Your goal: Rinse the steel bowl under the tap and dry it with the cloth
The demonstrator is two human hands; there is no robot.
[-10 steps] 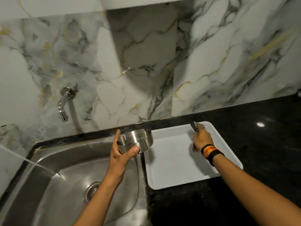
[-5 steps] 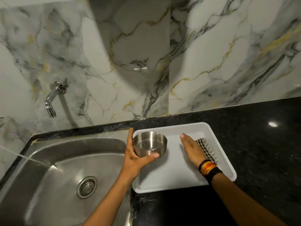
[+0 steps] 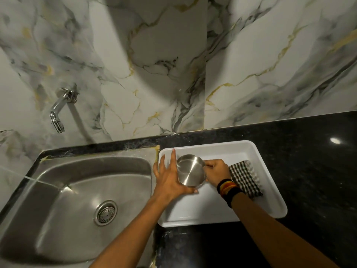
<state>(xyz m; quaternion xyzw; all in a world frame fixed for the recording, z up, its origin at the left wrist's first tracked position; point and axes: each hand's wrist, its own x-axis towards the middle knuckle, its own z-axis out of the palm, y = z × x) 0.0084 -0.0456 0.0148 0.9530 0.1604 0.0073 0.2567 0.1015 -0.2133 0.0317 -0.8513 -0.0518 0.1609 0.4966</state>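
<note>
The small steel bowl is over the left part of the white tray, tilted so its inside and base face me. My left hand cups its left side and bottom with the fingers spread upward. My right hand grips the bowl's right rim; a striped wristband sits on that wrist. The black-and-white checked cloth lies folded in the tray just right of my right hand. The chrome tap sticks out of the marble wall at the left, above the steel sink.
The sink has a round drain in its middle. Black stone counter surrounds the tray to the right and front. A marble wall rises behind everything.
My left hand carried the bowl from above the sink's edge to over the tray. My right hand left the cloth and took hold of the bowl's right rim. The bowl tipped toward me.
</note>
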